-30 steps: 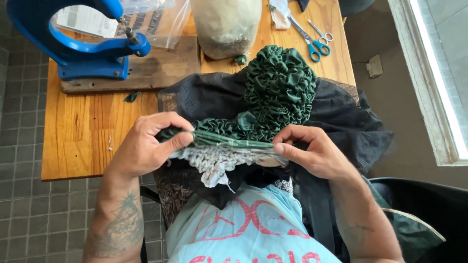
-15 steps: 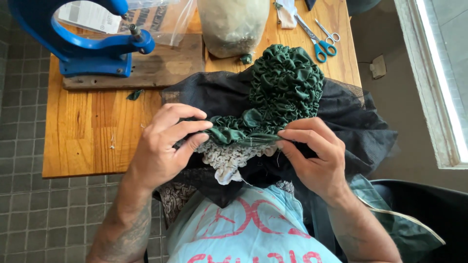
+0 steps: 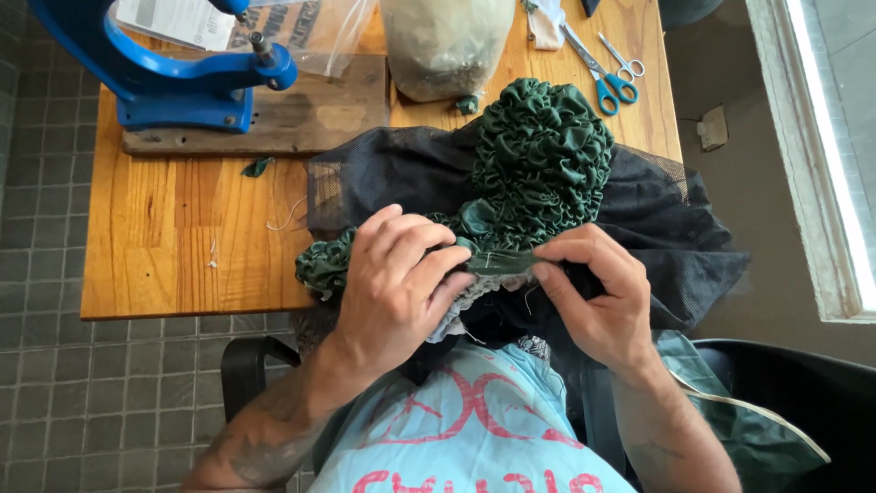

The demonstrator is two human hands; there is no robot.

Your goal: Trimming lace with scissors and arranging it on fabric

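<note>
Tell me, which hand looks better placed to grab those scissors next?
Probably the right hand: the scissors lie at the table's far right corner, on its side. The left hand sits further left, pinching the green ruffled fabric.

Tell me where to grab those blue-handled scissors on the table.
Take the scissors by the blue handle loops, which point toward the table's right edge. Come from that side; the blades point up and left toward the cloth scrap.
</note>
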